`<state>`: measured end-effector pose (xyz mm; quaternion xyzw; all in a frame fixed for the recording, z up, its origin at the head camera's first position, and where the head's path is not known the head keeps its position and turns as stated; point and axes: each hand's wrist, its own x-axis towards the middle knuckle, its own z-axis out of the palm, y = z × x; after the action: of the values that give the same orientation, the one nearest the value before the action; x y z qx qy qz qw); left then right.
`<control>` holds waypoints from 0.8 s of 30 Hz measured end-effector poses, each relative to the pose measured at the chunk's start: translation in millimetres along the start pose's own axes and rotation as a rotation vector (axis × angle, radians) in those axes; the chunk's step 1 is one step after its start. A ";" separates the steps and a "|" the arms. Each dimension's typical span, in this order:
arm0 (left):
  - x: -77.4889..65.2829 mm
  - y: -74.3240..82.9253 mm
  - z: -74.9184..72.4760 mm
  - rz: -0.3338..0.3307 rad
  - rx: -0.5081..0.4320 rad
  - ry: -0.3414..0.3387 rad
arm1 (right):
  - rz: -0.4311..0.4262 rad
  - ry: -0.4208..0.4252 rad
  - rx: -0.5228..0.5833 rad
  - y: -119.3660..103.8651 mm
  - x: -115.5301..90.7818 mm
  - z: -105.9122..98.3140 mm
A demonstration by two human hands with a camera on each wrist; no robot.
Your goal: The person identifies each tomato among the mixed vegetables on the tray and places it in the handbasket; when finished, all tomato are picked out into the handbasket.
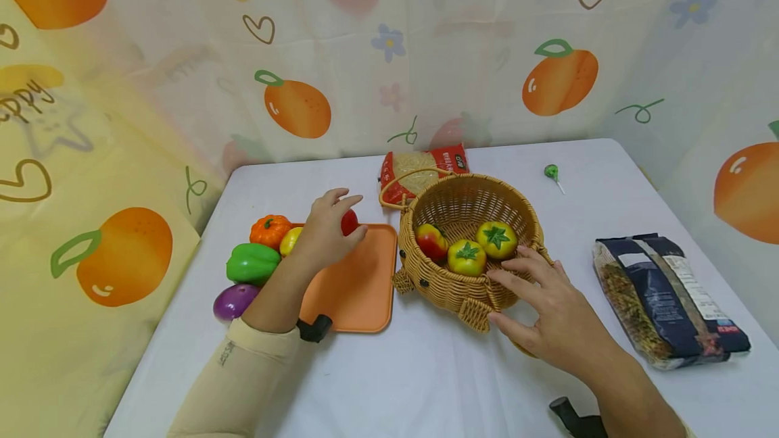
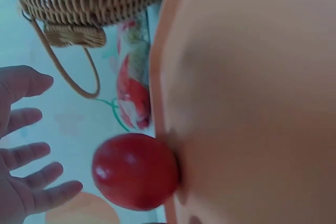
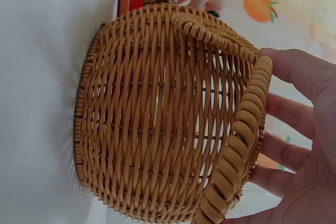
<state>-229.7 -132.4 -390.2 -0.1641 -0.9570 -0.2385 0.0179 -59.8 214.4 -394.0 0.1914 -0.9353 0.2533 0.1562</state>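
My left hand (image 1: pixel 328 228) hovers over the orange tray (image 1: pixel 380 276) with its fingers spread and nothing between them. Just beyond it on the tray lies a smooth red toy fruit (image 2: pixel 136 171), apart from the fingertips in the left wrist view and mostly hidden in the head view. My right hand (image 1: pixel 548 309) rests loosely extended fingers at the near right rim of a wicker basket (image 1: pixel 438 289), its thumb beside the lowered handle (image 3: pixel 236 145). Inside the basket are two yellow-green toy fruits with leafy tops (image 1: pixel 466 259) and a red-yellow one (image 1: pixel 431 242).
Left of the tray lie a toy pumpkin (image 1: pixel 270 230), a green pepper (image 1: pixel 252 263), a purple eggplant-like toy (image 1: pixel 235 301) and a yellow piece (image 1: pixel 290 242). A red grain bag (image 1: pixel 420 167) lies behind the basket. To the right are a dark-labelled bag (image 1: pixel 663 299) and a green lollipop (image 1: pixel 552 172).
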 end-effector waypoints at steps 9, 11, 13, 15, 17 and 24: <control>5.8 -11.9 8.3 -0.125 0.089 -0.100 | -0.004 0.007 -0.001 1.0 -0.3 0.4; 6.2 -12.9 8.7 -0.136 0.109 -0.109 | -0.011 0.012 0.000 1.3 -0.1 0.4; 6.8 -13.8 9.2 -0.146 0.129 -0.117 | -0.015 0.017 0.001 1.6 0.0 0.5; 6.9 -14.2 8.7 -0.149 0.146 -0.126 | -0.016 0.019 0.000 1.8 0.0 0.5; 6.7 -14.8 8.0 -0.148 0.159 -0.128 | -0.016 0.020 0.002 1.8 0.0 0.5; 5.9 -17.5 7.2 -0.114 0.204 -0.101 | -0.016 0.022 0.007 1.4 0.3 1.3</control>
<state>-240.6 -141.9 -403.7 -0.1186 -0.9838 -0.1319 -0.0273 -60.9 214.7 -395.5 0.1967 -0.9311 0.2573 0.1677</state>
